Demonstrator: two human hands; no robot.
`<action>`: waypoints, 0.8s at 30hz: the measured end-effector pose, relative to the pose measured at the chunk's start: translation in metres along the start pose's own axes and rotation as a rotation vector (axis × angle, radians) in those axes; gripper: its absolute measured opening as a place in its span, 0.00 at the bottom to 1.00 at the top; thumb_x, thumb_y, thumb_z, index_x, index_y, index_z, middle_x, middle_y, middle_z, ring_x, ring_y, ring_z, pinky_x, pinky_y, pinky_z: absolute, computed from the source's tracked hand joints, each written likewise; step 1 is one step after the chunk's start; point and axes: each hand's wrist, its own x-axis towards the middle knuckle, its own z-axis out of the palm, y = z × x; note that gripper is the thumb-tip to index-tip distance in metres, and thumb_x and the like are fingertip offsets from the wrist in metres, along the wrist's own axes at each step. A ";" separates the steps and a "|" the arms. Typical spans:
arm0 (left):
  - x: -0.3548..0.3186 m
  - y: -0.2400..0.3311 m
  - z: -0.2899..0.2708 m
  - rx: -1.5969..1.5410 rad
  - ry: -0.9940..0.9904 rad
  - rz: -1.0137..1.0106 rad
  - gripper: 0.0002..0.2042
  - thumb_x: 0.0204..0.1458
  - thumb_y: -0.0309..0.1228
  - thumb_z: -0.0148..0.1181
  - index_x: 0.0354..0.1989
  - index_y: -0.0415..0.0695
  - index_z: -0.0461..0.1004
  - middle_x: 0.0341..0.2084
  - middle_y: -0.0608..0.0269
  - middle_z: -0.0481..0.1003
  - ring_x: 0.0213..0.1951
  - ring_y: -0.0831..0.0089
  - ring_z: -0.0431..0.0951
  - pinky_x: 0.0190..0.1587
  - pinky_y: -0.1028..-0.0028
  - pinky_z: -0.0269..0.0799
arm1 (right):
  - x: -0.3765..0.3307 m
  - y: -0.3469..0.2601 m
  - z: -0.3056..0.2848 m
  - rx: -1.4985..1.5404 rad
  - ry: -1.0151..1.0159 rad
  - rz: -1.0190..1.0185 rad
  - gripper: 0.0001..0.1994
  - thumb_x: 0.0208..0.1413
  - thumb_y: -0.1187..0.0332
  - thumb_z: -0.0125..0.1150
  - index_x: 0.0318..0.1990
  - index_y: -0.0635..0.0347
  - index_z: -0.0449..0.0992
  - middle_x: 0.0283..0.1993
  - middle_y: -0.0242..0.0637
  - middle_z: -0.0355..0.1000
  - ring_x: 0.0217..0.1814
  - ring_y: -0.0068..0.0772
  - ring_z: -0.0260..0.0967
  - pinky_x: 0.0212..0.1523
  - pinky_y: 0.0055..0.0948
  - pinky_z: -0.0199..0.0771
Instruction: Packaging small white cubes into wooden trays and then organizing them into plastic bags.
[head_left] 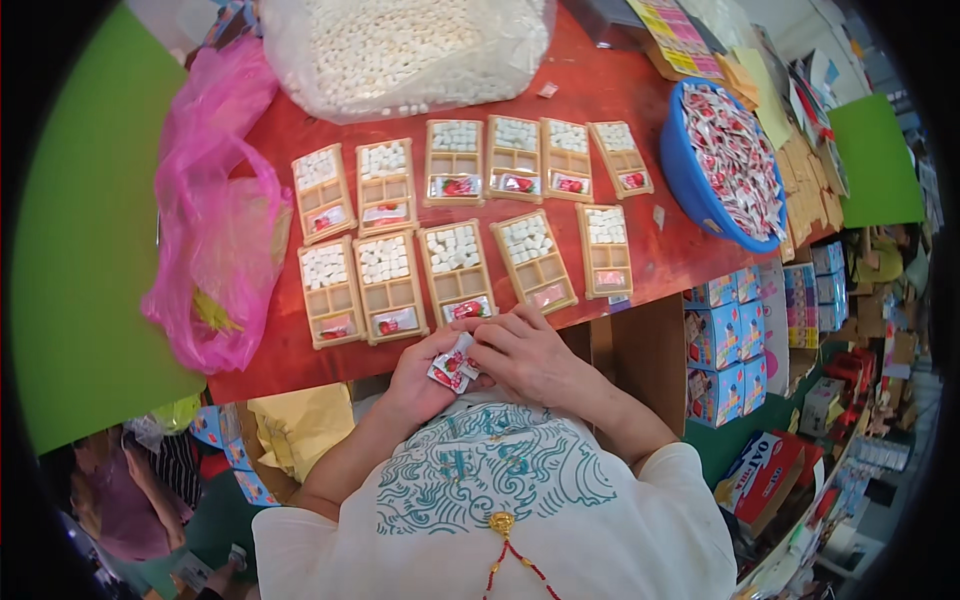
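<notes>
looking down at two bare hands, close together at the near edge of a red bench [650, 265], in front of a white shirt [590, 545] with a teal wave pattern. in the left hand [420, 372], with fingers curled and the grip clamped on them, a few small red-and-white sachets [449, 372]. over the same sachets, from the other side, the right hand [526, 354], fingers bent and close together, fingertips partly hidden; impossible to tell a firm pinch from a light touch. just beyond, on the bench, two rows of tan compartment trays [388, 294], six in the far row and five in the near, with white pellets [384, 258] at the far end, bare middle compartments and a sachet in the near slot. behind the trays, a clear bag [522, 50] of pellets; to the right, a blue basin [674, 180] heaped with sachets; to the left, a crumpled pink bag [200, 250]. likeliest trouble, by judgement: dropping a sachet past the bench edge, from holding several at once; picking two instead of one, from overlapping wrappers; nudging a near tray and spilling pellets, from knuckles just beside it.
</notes>
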 end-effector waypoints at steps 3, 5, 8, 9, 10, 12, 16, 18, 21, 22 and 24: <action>0.011 -0.004 0.005 -0.008 -0.053 -0.063 0.17 0.59 0.32 0.45 0.54 0.41 0.65 0.46 0.53 0.72 0.48 0.59 0.74 0.47 0.54 0.74 | -0.013 -0.004 -0.013 -0.039 -0.042 0.075 0.17 0.40 0.67 0.64 0.42 0.53 0.72 0.42 0.31 0.66 0.48 0.32 0.65 0.54 0.37 0.58; 0.017 -0.006 0.011 0.040 -0.068 -0.107 0.18 0.58 0.31 0.44 0.56 0.40 0.63 0.50 0.53 0.69 0.51 0.58 0.72 0.53 0.53 0.70 | -0.024 -0.002 -0.016 -0.054 -0.062 0.093 0.19 0.40 0.66 0.65 0.43 0.53 0.71 0.42 0.31 0.66 0.49 0.31 0.65 0.56 0.37 0.56; 0.028 -0.009 0.019 0.065 -0.134 -0.152 0.19 0.58 0.31 0.45 0.57 0.39 0.62 0.51 0.52 0.68 0.53 0.58 0.71 0.55 0.52 0.69 | -0.036 0.004 -0.013 -0.081 -0.012 0.110 0.18 0.40 0.67 0.65 0.42 0.53 0.72 0.41 0.31 0.66 0.46 0.32 0.66 0.54 0.37 0.58; 0.031 -0.010 0.022 0.080 -0.160 -0.172 0.19 0.58 0.31 0.45 0.58 0.39 0.62 0.51 0.51 0.68 0.53 0.57 0.71 0.54 0.52 0.69 | -0.038 0.006 -0.011 -0.040 0.102 0.123 0.16 0.41 0.68 0.65 0.41 0.54 0.73 0.40 0.31 0.67 0.44 0.32 0.67 0.52 0.36 0.60; 0.034 -0.010 0.025 0.084 -0.162 -0.174 0.19 0.58 0.31 0.45 0.58 0.39 0.62 0.51 0.51 0.68 0.53 0.57 0.71 0.54 0.52 0.69 | -0.040 0.009 -0.010 0.000 0.214 0.134 0.15 0.41 0.69 0.65 0.40 0.54 0.74 0.38 0.32 0.68 0.41 0.33 0.68 0.50 0.36 0.61; 0.036 -0.012 0.028 0.100 -0.145 -0.205 0.21 0.58 0.32 0.45 0.59 0.39 0.61 0.52 0.49 0.69 0.52 0.54 0.72 0.51 0.52 0.71 | -0.043 0.015 -0.011 0.015 0.281 0.154 0.13 0.42 0.71 0.65 0.39 0.55 0.74 0.37 0.32 0.69 0.40 0.33 0.68 0.48 0.36 0.62; 0.041 -0.012 0.021 0.116 -0.166 -0.180 0.20 0.58 0.33 0.45 0.59 0.39 0.61 0.50 0.45 0.70 0.49 0.50 0.74 0.47 0.53 0.73 | -0.049 0.033 -0.013 -0.092 0.453 0.242 0.12 0.43 0.75 0.63 0.39 0.59 0.75 0.36 0.34 0.71 0.37 0.34 0.68 0.44 0.35 0.62; 0.038 -0.011 0.023 0.136 -0.094 -0.156 0.19 0.59 0.33 0.45 0.57 0.39 0.62 0.49 0.42 0.70 0.46 0.48 0.75 0.44 0.55 0.74 | -0.057 0.048 -0.005 -0.234 0.468 0.312 0.14 0.44 0.75 0.62 0.41 0.60 0.75 0.40 0.35 0.70 0.41 0.37 0.68 0.45 0.36 0.62; 0.039 -0.011 0.019 0.121 -0.111 -0.157 0.18 0.59 0.33 0.45 0.56 0.38 0.63 0.48 0.40 0.71 0.46 0.48 0.75 0.43 0.55 0.75 | -0.057 0.054 0.006 -0.304 0.342 0.364 0.16 0.45 0.74 0.62 0.45 0.60 0.74 0.45 0.37 0.68 0.45 0.37 0.67 0.48 0.37 0.60; 0.038 -0.011 0.018 0.121 -0.109 -0.156 0.18 0.59 0.33 0.45 0.56 0.38 0.63 0.48 0.40 0.71 0.46 0.48 0.75 0.43 0.55 0.75 | -0.058 0.052 0.007 -0.302 0.342 0.364 0.16 0.45 0.74 0.62 0.45 0.60 0.74 0.45 0.37 0.68 0.45 0.37 0.67 0.48 0.37 0.60; 0.037 -0.010 0.016 0.128 -0.100 -0.138 0.18 0.59 0.33 0.45 0.56 0.38 0.63 0.49 0.40 0.71 0.46 0.48 0.75 0.42 0.55 0.75 | -0.059 0.045 0.004 -0.297 0.338 0.393 0.17 0.46 0.73 0.62 0.47 0.60 0.73 0.47 0.37 0.66 0.48 0.38 0.65 0.50 0.38 0.59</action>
